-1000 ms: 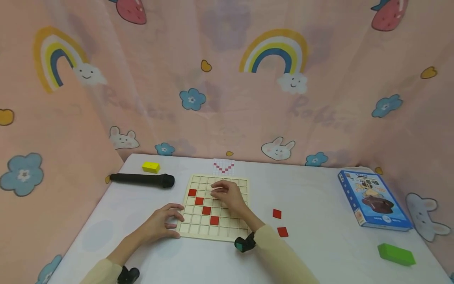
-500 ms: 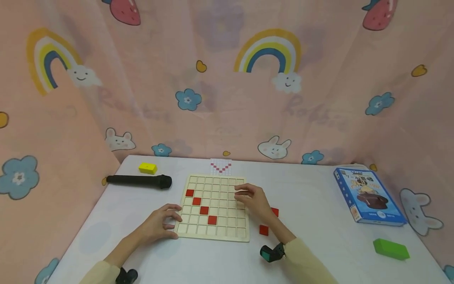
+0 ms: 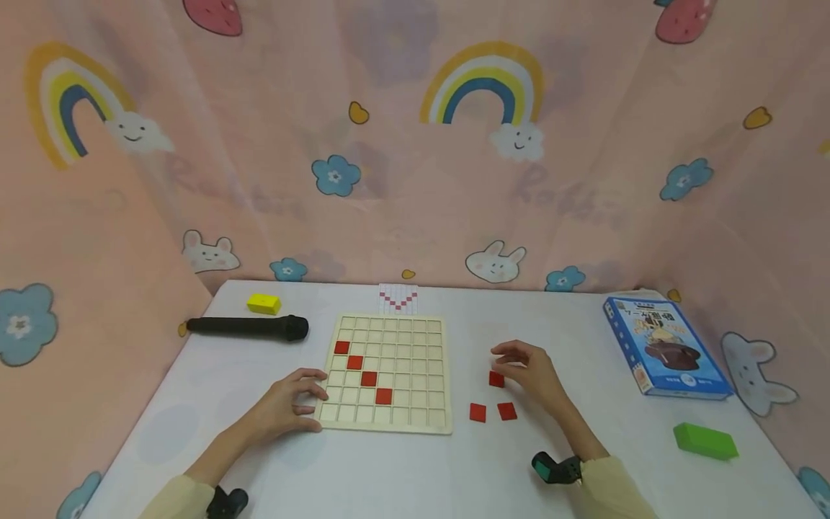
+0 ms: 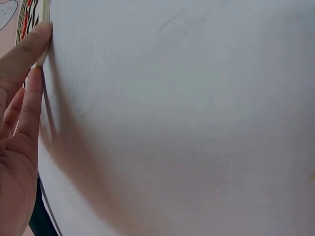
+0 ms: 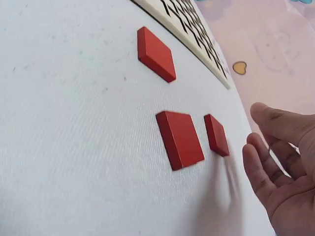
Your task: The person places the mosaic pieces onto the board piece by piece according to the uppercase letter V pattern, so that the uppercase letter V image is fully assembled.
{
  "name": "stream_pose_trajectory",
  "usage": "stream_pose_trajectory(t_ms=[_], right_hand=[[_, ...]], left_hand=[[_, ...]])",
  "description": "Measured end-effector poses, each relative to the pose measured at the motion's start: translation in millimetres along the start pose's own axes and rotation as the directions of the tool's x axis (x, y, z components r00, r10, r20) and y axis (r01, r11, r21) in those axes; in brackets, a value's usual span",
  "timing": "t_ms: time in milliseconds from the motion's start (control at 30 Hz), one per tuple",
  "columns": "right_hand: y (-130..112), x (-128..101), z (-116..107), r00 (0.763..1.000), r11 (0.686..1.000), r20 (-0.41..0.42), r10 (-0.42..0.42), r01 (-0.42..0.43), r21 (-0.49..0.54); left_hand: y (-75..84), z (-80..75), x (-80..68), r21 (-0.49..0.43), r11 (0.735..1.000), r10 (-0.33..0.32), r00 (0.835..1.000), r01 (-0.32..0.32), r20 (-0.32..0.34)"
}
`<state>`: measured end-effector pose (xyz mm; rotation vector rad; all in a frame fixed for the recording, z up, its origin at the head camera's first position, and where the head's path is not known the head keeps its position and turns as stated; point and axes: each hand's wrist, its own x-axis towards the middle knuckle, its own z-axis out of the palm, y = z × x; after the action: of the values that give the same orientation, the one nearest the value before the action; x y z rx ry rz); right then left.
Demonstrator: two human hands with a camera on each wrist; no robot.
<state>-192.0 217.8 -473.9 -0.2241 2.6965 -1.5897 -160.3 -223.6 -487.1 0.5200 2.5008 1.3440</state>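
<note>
A pale wooden grid board (image 3: 415, 375) lies on the white table, with several red tiles (image 3: 369, 378) set in a diagonal across its left part. My left hand (image 3: 314, 400) rests at the board's lower-left corner, its fingers touching the edge; the left wrist view shows the thumb (image 4: 29, 46) pressed against the board's side (image 4: 46, 10). Three loose red tiles lie right of the board (image 5: 206, 49): one (image 3: 496, 379) (image 5: 216, 134) just by my right hand (image 3: 509, 364) (image 5: 268, 147), and two nearer me (image 3: 478, 412) (image 3: 507, 411). The right hand's fingers are relaxed and hold nothing.
A black microphone (image 3: 246, 328) and a yellow block (image 3: 263, 303) lie at the back left. A small pattern card (image 3: 398, 297) sits behind the board. A blue box (image 3: 664, 348) and a green block (image 3: 704, 441) lie at the right. Pink printed curtains enclose the table.
My right hand left the board and moved right to the loose red tiles on the table. The left hand stayed at the board's corner.
</note>
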Motion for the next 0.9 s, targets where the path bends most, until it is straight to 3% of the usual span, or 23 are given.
stream_pose_trajectory(t_ms=[267, 533, 900], right_hand=[[12.2, -7.2, -10.2, 0.996, 0.995, 0.05, 0.077, -0.074, -0.063], [15.8, -9.7, -6.9, 0.996, 0.992, 0.004, 0.091, -0.09, -0.089], [19.8, -18.1, -8.6, 0.997, 0.997, -0.004, 0.077, -0.077, -0.029]], left_hand=[[1.2, -4.4, -2.0, -0.015, 1.0, -0.014, 1.0, 0.014, -0.017], [3.0, -3.2, 0.1, -0.009, 1.0, -0.014, 1.0, 0.014, -0.019], [1.6, 0.6, -1.0, -0.013, 1.0, 0.001, 1.0, -0.001, -0.009]])
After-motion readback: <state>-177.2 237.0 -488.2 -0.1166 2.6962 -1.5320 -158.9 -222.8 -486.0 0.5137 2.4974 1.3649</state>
